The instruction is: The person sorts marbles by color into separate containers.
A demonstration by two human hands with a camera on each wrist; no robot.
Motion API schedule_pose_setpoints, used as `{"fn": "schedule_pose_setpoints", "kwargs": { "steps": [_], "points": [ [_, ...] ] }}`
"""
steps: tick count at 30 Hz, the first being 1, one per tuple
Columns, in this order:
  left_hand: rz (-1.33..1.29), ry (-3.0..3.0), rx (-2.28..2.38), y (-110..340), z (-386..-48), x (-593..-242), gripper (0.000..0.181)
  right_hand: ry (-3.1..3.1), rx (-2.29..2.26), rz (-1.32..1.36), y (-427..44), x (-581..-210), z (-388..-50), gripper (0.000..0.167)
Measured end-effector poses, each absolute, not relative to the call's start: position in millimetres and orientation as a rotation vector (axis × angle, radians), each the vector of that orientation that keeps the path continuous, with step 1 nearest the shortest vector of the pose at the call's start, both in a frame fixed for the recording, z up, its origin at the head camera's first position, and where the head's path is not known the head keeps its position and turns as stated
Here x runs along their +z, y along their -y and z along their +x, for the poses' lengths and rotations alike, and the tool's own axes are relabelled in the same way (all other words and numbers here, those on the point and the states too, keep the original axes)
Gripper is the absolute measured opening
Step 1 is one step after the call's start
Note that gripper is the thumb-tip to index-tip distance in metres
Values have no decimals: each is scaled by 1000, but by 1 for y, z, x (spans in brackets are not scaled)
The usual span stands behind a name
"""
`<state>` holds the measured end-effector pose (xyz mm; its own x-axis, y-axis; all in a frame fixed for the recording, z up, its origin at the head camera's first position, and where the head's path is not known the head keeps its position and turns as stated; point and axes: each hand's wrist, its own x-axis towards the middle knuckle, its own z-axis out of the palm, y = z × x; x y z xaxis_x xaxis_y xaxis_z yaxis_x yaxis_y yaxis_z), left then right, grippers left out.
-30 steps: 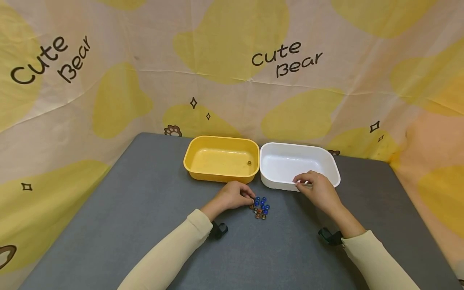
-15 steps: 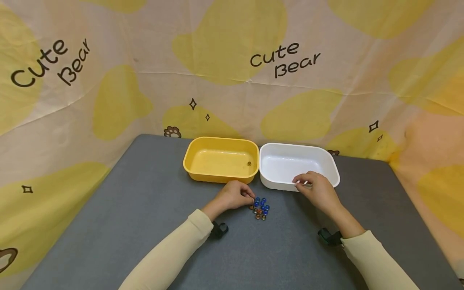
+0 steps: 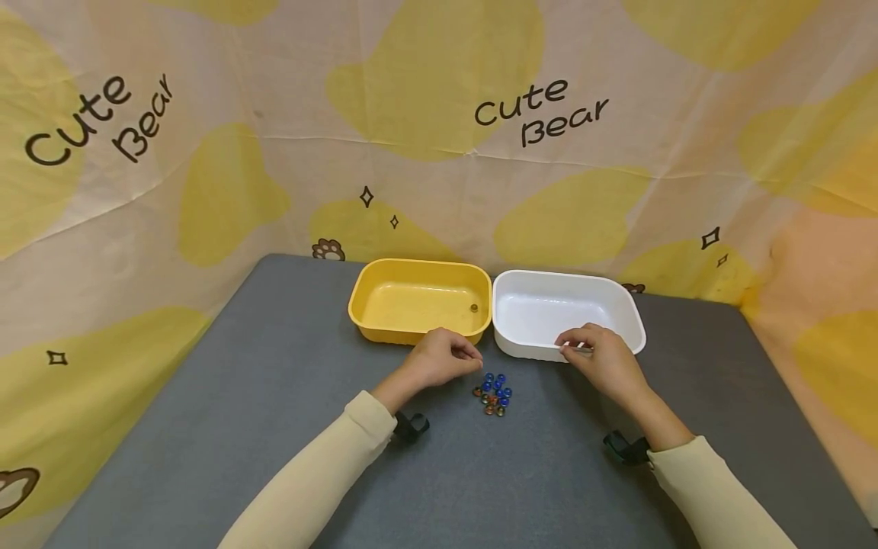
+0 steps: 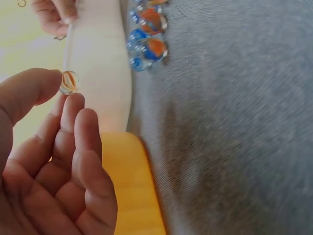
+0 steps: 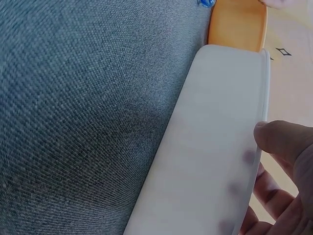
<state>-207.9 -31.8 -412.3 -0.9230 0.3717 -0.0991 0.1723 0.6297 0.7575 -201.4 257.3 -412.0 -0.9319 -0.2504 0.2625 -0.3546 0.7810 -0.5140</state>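
A clear glass marble with orange stripes [image 4: 70,82] is pinched between the thumb and fingertips of my left hand [image 3: 442,360]. That hand is raised just in front of the yellow tub [image 3: 405,301]. Below and to the right of it, several blue and orange marbles [image 3: 498,386] lie grouped on the grey tabletop. My right hand [image 3: 607,364] grips the near rim of the white tub [image 3: 531,309]. In the right wrist view its thumb [image 5: 281,138] rests on the outside of the rim, and its fingers show faintly through the wall.
One small dark marble [image 3: 474,308] sits inside the yellow tub, towards its right end. Both tubs stand side by side at the back of the grey table [image 3: 494,480]. A patterned cloth [image 3: 418,84] hangs close behind them.
My left hand has lifted off the table and shifted slightly up and back from the group, with a marble between its fingers. The right hand has stayed on the white tub's rim.
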Motion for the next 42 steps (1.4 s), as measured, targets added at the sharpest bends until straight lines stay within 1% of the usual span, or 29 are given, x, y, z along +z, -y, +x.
{"fn": "schedule_pose_setpoints", "kwargs": {
  "steps": [10, 21, 31, 42],
  "points": [
    [441, -2616, 1297, 42, -214, -393, 7, 2784, 847, 485, -259, -412, -201, 10],
    [397, -2715, 1276, 65, -241, -378, 13, 2792, 856, 488, -259, -412, -201, 10],
    [382, -2706, 1267, 81, -262, -383, 16, 2781, 858, 505, -258, -413, -202, 11],
    [355, -2679, 1242, 82, -287, -392, 14, 2788, 856, 500, -258, -412, -202, 12]
  ]
}}
